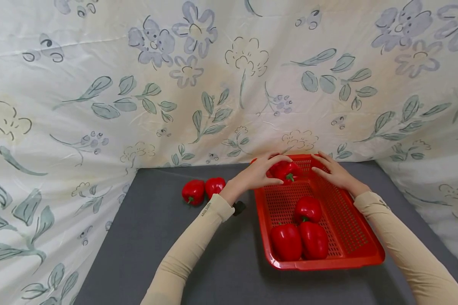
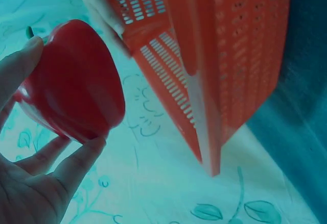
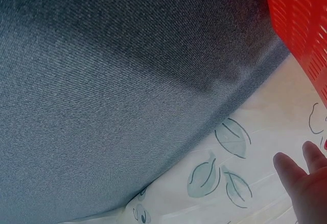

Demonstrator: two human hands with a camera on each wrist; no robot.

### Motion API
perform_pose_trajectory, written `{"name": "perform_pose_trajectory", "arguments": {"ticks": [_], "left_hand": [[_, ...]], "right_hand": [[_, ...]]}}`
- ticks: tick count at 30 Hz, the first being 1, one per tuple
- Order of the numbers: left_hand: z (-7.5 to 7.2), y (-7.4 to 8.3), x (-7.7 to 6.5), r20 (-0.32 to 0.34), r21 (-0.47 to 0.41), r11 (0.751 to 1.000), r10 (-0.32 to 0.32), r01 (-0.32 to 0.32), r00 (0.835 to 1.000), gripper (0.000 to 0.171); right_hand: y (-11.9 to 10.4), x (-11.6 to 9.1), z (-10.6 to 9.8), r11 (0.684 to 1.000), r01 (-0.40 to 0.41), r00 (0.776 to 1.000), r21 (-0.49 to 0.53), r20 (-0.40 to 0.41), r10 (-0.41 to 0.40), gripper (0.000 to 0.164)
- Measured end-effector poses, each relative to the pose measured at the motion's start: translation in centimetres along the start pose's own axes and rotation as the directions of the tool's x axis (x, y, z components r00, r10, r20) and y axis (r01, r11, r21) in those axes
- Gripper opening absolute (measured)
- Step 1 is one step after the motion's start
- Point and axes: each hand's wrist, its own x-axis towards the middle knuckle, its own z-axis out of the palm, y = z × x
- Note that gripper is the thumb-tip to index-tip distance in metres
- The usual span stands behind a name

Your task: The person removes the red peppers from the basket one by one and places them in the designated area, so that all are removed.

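Observation:
My left hand (image 1: 255, 173) holds a glossy red bell pepper (image 1: 283, 170) over the far left part of a red plastic basket (image 1: 328, 265). In the left wrist view the thumb lies near the green stem of the pepper (image 2: 76, 81) and the fingertips (image 2: 94, 145) support its other side. Three more red bell peppers lie in the basket: one in the middle (image 1: 308, 209), one at the near left (image 1: 286, 242), one beside it (image 1: 314, 240). At the basket's far right rim is my right hand (image 1: 336, 173), fingers spread and holding nothing.
Two red bell peppers, one larger-looking (image 1: 193, 192) and one partly behind my left wrist (image 1: 214, 185), lie left of the basket on the dark grey table (image 1: 145, 237). A floral cloth (image 1: 213, 84) hangs behind the table and along its sides.

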Motion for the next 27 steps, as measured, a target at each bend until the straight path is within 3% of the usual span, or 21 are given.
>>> {"name": "perform_pose_trajectory", "arguments": {"ticks": [17, 27], "left_hand": [[-1.3, -1.7, -2.1, -0.108, -0.027, 0.997, 0.069, -0.073, 0.992, 0.063], [-2.3, -2.7, -3.3, -0.147, -0.059, 0.998, -0.003, -0.006, 0.989, 0.063]], "right_hand": [[-0.7, -0.2, -0.2, 1.000, 0.017, 1.000, 0.008, -0.008, -0.017, 0.065], [-0.6, -0.2, -0.2, 1.000, 0.019, 1.000, 0.002, 0.000, -0.019, 0.065]]}}
